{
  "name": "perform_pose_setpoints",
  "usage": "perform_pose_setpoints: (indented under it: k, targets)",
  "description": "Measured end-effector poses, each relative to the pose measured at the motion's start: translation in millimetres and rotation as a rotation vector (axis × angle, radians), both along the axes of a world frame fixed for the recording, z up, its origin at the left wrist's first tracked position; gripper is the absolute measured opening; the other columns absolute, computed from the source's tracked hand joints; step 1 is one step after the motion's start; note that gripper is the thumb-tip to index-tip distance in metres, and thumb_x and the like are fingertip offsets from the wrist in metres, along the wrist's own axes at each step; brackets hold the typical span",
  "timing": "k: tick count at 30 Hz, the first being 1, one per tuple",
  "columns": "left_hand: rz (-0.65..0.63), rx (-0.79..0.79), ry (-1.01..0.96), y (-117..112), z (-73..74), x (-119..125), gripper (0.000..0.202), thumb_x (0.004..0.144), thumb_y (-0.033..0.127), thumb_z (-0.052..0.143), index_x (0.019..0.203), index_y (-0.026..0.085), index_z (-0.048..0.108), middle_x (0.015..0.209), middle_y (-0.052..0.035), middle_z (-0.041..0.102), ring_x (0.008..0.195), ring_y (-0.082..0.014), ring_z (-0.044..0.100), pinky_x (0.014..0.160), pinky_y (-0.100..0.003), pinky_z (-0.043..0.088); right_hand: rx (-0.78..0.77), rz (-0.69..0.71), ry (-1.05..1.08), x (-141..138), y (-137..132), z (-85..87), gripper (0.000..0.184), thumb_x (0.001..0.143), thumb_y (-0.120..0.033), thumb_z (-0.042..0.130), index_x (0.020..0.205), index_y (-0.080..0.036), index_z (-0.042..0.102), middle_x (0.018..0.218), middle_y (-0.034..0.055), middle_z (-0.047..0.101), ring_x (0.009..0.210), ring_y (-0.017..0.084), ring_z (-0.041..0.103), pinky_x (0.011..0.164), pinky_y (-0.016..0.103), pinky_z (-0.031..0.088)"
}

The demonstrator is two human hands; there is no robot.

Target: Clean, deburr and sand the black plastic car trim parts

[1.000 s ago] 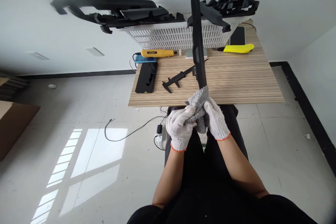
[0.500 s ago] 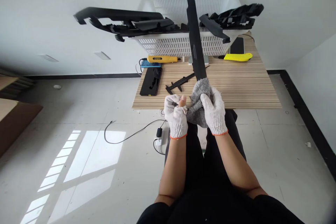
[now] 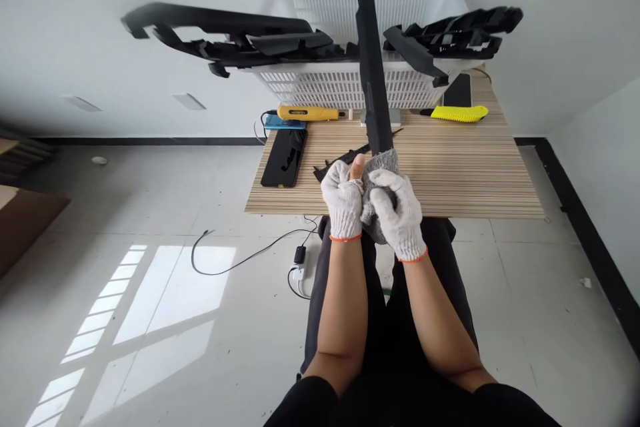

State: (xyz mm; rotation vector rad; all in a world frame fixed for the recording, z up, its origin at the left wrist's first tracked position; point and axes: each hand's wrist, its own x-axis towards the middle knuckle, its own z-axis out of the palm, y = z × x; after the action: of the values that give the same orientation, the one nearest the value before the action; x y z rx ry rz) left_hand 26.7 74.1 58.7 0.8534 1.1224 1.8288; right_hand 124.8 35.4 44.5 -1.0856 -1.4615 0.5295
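Observation:
A long black plastic strip [image 3: 371, 60] stands up in front of me, its lower end wrapped in a grey cloth [image 3: 383, 161]. My right hand [image 3: 397, 210], in a white knitted glove, closes on the cloth from the right with bent fingers. On the other side, my left hand [image 3: 343, 195] is curled against the cloth's left edge; its bare thumb sticks out of the glove and points up. The hands and cloth hide the strip's lower end. Just beyond my left hand lies a black caliper [image 3: 345, 159], partly covered by the glove and strip.
Behind the strip stands a white plastic basket [image 3: 310, 87] with black plastic parts [image 3: 280, 40] jutting out on both sides. The striped table [image 3: 460, 173] bears a yellow power tool [image 3: 307, 113], a black phone [image 3: 284, 157] and a yellow utility knife [image 3: 459, 113]. A cable [image 3: 250, 259] trails over the floor.
My left hand has moved up and right, against the cloth. My right hand has shifted slightly left, its fingers now bent over the cloth's front. The view has shifted slightly.

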Motion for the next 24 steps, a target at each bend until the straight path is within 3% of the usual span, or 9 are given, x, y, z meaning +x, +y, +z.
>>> perform_pose_setpoints:
  k: [3,7,13,20,24]
  targets:
    - [-0.027,0.013,0.02,-4.2,0.2,2.2,0.076,0.07,0.06,0.089,0.059,0.021,0.025,0.054,0.0085,0.025,0.05,-0.0061,0.023,0.046,-0.024,0.025,-0.058,-0.02,-0.118,-0.5,-5.2,2.0,0.026,0.092,-0.049,0.072,0.11,-0.03,0.073,0.111,0.0043,0.076,0.102,0.021,0.07,0.089,0.036,0.063]
    - [-0.014,-0.013,0.119,-5.2,0.7,-0.3,0.067,0.069,0.056,0.091,0.064,0.022,0.034,0.06,0.0074,0.034,0.054,-0.0075,0.031,0.05,-0.025,0.032,-0.124,-0.013,-0.166,-0.3,-4.4,3.8,0.023,0.096,-0.048,0.068,0.111,-0.03,0.073,0.105,0.0041,0.074,0.095,0.02,0.069,0.076,0.031,0.061]
    - [0.096,0.047,0.26,-2.0,-2.3,-4.2,0.065,0.071,0.06,0.088,0.069,0.023,0.036,0.068,0.0065,0.037,0.059,-0.0092,0.037,0.057,-0.027,0.039,-0.067,0.028,-0.255,3.7,-4.5,2.5,0.018,0.099,-0.043,0.064,0.108,-0.03,0.072,0.103,0.0048,0.066,0.094,0.02,0.066,0.074,0.031,0.057]
    - [0.398,0.153,0.54,3.5,-1.4,-5.7,0.057,0.081,0.047,0.087,0.065,0.021,0.038,0.065,0.0054,0.039,0.061,-0.0104,0.042,0.063,-0.03,0.043,-0.12,0.1,-0.339,9.8,-3.9,1.8,0.02,0.099,-0.041,0.064,0.112,-0.028,0.072,0.109,0.0056,0.06,0.086,0.017,0.065,0.072,0.031,0.056]
    - [0.362,0.146,0.467,3.0,-5.6,-4.8,0.065,0.084,0.052,0.082,0.062,0.021,0.029,0.06,0.0067,0.027,0.055,-0.0093,0.029,0.055,-0.029,0.034,-0.098,0.113,-0.255,9.4,-5.1,1.8,0.019,0.101,-0.041,0.062,0.114,-0.03,0.071,0.111,0.0051,0.065,0.098,0.019,0.068,0.081,0.032,0.059]
